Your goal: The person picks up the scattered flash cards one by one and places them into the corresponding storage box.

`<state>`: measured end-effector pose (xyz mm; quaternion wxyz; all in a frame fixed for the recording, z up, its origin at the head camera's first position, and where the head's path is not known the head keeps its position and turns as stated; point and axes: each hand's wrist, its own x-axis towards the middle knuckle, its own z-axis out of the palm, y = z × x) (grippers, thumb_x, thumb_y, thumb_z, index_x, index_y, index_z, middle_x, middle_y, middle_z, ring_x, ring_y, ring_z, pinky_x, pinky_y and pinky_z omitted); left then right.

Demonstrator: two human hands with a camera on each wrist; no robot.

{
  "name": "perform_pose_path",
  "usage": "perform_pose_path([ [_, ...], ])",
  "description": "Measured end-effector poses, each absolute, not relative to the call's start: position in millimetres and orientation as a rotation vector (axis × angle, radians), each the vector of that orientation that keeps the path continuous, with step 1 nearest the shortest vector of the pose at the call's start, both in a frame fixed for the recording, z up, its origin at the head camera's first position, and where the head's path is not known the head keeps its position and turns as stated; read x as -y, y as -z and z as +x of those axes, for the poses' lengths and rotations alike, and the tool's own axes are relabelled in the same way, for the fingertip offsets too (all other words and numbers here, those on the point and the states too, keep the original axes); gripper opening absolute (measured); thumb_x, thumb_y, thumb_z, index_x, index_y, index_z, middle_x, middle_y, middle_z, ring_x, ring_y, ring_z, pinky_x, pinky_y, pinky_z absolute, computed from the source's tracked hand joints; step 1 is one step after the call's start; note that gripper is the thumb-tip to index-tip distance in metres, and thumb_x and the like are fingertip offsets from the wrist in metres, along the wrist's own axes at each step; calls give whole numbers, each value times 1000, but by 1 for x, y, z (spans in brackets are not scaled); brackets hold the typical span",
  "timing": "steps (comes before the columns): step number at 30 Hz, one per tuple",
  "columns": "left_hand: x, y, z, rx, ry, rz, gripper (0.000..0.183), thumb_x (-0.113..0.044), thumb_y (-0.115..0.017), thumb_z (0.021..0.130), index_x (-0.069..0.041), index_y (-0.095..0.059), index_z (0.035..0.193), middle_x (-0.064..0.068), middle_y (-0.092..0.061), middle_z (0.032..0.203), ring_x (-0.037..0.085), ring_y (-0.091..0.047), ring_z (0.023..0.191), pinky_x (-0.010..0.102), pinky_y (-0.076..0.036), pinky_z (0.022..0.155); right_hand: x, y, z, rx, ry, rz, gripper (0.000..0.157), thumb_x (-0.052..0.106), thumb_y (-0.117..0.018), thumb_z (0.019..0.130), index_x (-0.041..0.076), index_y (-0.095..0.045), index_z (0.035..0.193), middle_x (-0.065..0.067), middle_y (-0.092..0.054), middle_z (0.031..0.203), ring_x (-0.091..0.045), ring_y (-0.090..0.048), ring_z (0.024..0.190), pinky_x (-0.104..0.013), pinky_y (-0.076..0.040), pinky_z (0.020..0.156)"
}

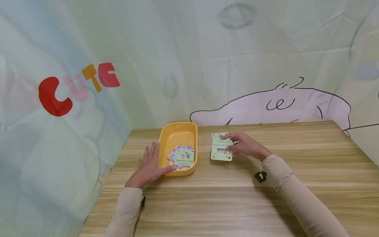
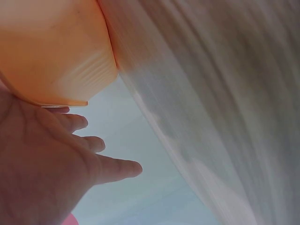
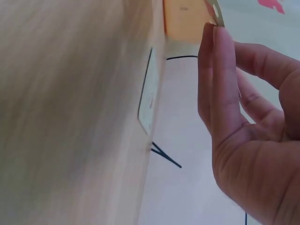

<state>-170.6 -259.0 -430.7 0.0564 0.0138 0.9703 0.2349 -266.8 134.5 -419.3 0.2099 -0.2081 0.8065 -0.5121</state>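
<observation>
A yellow plastic tray stands on the table with several printed cards inside, a green "Teachers' Day" card on top. Against its left side rests my left hand, fingers extended and thumb at the near rim. To the tray's right, my right hand pinches a pale green card by its right edge, raised off the table. Partly covered by it in the head view, another green card lies flat; the right wrist view also shows this lying card on the tabletop.
The wood-grain table extends around the tray. Behind and to the left hangs a printed cloth backdrop with "CUTE" lettering. Small black wrist devices, one plainly seen by the right sleeve, are on both arms.
</observation>
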Motion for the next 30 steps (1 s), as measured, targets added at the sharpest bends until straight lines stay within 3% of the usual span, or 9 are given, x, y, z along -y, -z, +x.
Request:
perform_pose_path([
  [30, 259, 428, -171, -2940, -711, 40, 134, -78, -69, 75, -6, 3, 163, 14, 9, 171, 44, 14, 154, 79, 0, 112, -76, 385, -273, -2183, 1565, -641, 42, 4, -71, 93, 10, -62, 134, -17, -62, 123, -30, -68, 101, -40, -62, 79],
])
